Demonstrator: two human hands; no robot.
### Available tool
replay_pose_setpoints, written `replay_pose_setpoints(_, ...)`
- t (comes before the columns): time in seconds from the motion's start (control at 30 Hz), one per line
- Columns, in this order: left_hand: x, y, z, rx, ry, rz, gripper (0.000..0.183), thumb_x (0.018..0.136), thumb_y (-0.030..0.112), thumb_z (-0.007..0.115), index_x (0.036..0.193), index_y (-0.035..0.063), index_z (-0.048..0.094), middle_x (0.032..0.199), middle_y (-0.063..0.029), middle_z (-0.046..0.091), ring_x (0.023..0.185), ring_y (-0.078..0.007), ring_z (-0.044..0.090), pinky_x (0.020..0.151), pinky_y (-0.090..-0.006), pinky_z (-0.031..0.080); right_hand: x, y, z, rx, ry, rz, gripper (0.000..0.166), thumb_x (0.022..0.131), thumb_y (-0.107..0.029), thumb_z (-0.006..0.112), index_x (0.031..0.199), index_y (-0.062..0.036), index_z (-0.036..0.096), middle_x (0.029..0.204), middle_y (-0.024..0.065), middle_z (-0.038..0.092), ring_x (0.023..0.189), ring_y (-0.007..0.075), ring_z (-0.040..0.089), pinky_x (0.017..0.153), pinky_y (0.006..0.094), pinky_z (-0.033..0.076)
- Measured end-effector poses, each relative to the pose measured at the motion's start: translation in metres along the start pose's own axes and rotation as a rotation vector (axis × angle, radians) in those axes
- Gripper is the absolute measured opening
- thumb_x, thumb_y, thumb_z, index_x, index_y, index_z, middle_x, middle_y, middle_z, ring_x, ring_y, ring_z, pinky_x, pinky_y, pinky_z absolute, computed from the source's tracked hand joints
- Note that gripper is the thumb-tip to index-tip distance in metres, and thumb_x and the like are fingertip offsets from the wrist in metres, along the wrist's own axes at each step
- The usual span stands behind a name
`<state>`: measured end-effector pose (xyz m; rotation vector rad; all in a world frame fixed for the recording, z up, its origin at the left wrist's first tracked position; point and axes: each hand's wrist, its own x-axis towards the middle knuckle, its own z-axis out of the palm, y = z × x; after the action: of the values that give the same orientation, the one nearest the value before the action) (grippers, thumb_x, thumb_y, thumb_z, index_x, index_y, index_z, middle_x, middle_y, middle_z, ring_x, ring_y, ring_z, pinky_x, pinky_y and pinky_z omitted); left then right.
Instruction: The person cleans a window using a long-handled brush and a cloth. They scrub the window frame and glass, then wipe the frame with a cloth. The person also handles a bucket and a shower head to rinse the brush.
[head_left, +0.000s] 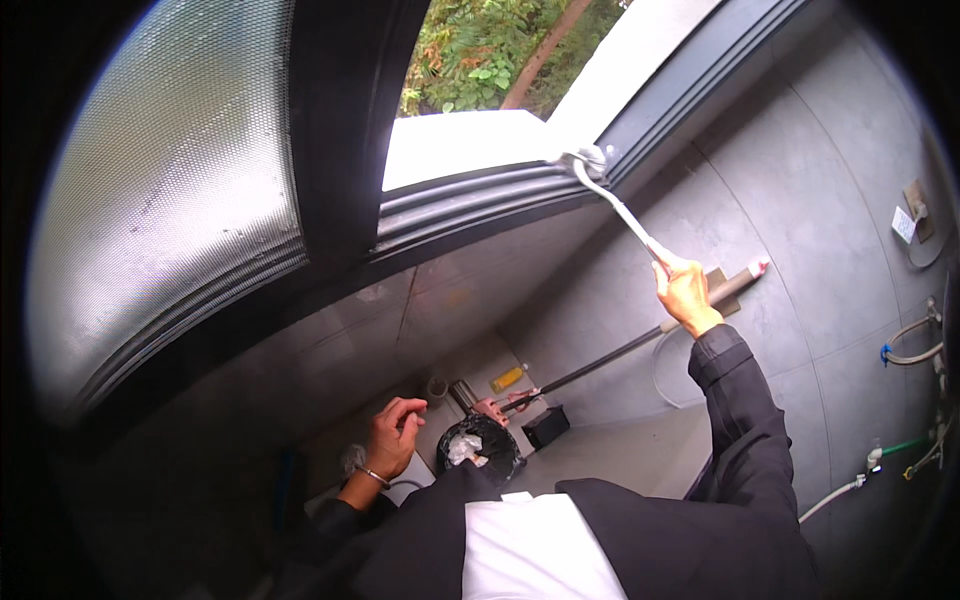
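My right hand (684, 292) grips the lower end of a long white-handled brush (626, 214), its arm stretched out up and to the right. The brush's pale head (590, 160) is at the lower right corner of the window frame (487, 196), by the track grooves; the head's far side is hidden. My left hand (391, 441) hangs lower left, holding nothing visible, its fingers loosely bent and apart from the thumb. Beyond the window opening stand green leaves and a tree trunk (546, 52).
A mesh screen panel (187, 150) fills the left. Below are a black-lined bin (501, 448) with white waste, a yellow bottle (508, 379), a black box (546, 427) and a long-poled tool (600, 361) leaning against the grey wall (720, 217). Hoses (911, 356) hang at right.
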<state>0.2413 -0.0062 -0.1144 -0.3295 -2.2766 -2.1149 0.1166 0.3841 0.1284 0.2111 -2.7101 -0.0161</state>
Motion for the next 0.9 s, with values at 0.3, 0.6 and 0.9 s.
replay_pose_setpoints(0.3,0.017,0.014,0.026,-0.079,-0.156,0.012,0.017,0.084,-0.003,0.047,0.095,-0.0016,0.059,0.086,-0.0093,0.058,0.073,-0.0157,0.062,0.065,-0.0256,0.049,-0.001,0.034,-0.007,-0.326,0.032,-0.08,0.016,0.081,-0.014,0.058,0.094,-0.0091,0.065,0.065,0.0167,0.06,0.061,0.0349,0.06,0.054,0.0427,0.048)
replay_pose_setpoints(0.6,0.004,0.003,0.027,-0.09,-0.124,-0.019,0.017,0.084,-0.003,0.046,0.095,-0.0022,0.059,0.085,-0.0092,0.058,0.072,-0.0151,0.061,0.066,-0.0254,0.048,-0.002,0.009,-0.033,-0.181,-0.035,0.0,0.025,0.079,-0.011,0.056,0.103,-0.0112,0.063,0.067,0.0176,0.06,0.064,0.0355,0.06,0.056,0.0443,0.048)
replay_pose_setpoints(0.9,0.006,0.012,0.032,-0.095,-0.162,-0.006,0.018,0.085,-0.003,0.046,0.097,-0.0018,0.059,0.087,-0.0084,0.058,0.074,-0.0137,0.06,0.069,-0.025,0.047,0.009,-0.078,-0.012,0.584,0.17,-0.278,0.033,0.08,-0.005,0.059,0.113,-0.007,0.061,0.083,0.0184,0.065,0.068,0.022,0.065,0.062,0.0316,0.049)
